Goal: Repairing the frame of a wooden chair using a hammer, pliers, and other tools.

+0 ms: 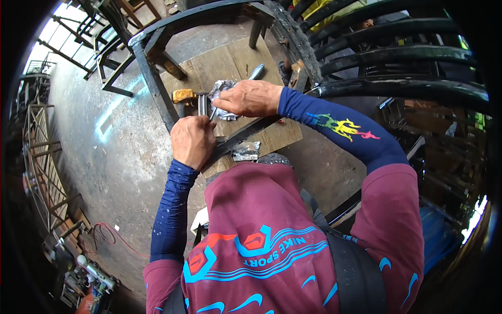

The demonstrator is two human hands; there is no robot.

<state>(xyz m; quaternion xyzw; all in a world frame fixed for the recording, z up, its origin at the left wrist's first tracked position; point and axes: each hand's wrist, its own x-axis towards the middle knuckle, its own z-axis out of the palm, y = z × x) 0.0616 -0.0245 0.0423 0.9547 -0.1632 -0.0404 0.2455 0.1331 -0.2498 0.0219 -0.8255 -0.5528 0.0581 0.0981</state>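
Observation:
A dark-painted wooden chair frame (194, 17) stands tipped in front of me, its curved slats to the right. My left hand (193, 141) is closed around the corner of the frame, near its front rail (246, 132). My right hand (250, 98) lies palm down just above and to the right, fingers closed on a thin, metallic-looking tool (213, 113) that points toward my left hand. Its handle is hidden in my grip. Under those fingers lies a crumpled grey-white wad (222, 87). Beside it rests a yellow-and-black tool (183, 96), partly covered by the frame.
A worn wooden board (282, 125) lies beneath the frame. On it are a blue-handled tool (257, 71) and a smeared, flat scrap (246, 151). More frames (112, 68) stand at far left. A red cord (107, 226) crosses the concrete floor (125, 167) near machinery (94, 275).

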